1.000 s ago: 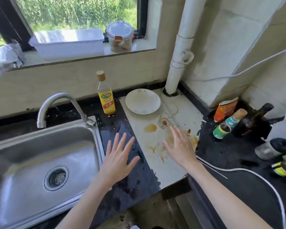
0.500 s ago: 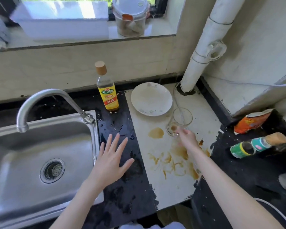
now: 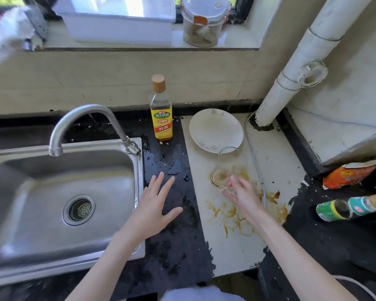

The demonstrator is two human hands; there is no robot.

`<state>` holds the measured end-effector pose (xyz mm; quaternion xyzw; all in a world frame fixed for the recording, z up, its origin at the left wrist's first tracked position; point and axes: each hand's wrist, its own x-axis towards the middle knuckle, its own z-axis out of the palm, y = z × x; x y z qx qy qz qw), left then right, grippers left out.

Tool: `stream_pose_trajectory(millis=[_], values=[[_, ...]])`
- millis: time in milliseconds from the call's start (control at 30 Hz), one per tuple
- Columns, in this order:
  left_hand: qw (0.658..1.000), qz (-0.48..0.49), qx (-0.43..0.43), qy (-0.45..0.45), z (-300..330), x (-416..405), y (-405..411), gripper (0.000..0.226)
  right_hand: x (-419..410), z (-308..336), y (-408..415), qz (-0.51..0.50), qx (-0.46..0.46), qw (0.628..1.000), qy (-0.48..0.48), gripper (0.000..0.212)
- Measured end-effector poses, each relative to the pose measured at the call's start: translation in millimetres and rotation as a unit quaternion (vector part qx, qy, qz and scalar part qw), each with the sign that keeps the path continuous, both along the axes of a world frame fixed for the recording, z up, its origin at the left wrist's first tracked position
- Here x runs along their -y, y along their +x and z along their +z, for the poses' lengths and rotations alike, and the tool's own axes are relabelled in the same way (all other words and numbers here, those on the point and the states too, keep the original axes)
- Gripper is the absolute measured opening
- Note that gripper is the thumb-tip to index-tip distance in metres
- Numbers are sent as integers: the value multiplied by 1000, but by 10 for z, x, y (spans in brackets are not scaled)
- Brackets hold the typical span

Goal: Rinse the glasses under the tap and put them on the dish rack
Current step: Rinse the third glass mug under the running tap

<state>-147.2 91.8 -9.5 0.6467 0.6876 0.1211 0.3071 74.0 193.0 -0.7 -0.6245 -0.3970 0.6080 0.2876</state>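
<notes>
A clear drinking glass (image 3: 223, 165) with brown residue in its bottom is on the stained white counter slab (image 3: 232, 253), just in front of a white plate (image 3: 215, 129). My right hand (image 3: 244, 197) holds the glass low down, fingertips and thumb around its base. My left hand (image 3: 154, 205) hovers flat with spread fingers over the wet black counter beside the sink (image 3: 41, 213). The curved steel tap (image 3: 83, 118) stands over the sink; no water is running.
A yellow-labelled bottle (image 3: 161, 118) stands behind my left hand. A white pipe (image 3: 291, 79) rises at the back right. A snack bag (image 3: 350, 173) and a lying bottle (image 3: 352, 208) are on the right. On the windowsill sit a white tub (image 3: 117, 29) and a jar (image 3: 203, 22).
My right hand has reached forward and taken hold of the glass, which has shifted left onto a brown stain. My left hand stays spread over the counter. The view has moved closer.
</notes>
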Motion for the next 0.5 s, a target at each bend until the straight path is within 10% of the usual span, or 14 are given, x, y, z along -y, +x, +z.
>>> stream_pose_trajectory(millis=[500], values=[[958,73,271,53,-101,392,-1579,93,861,90,-1996,366,-86,925,-50,47]])
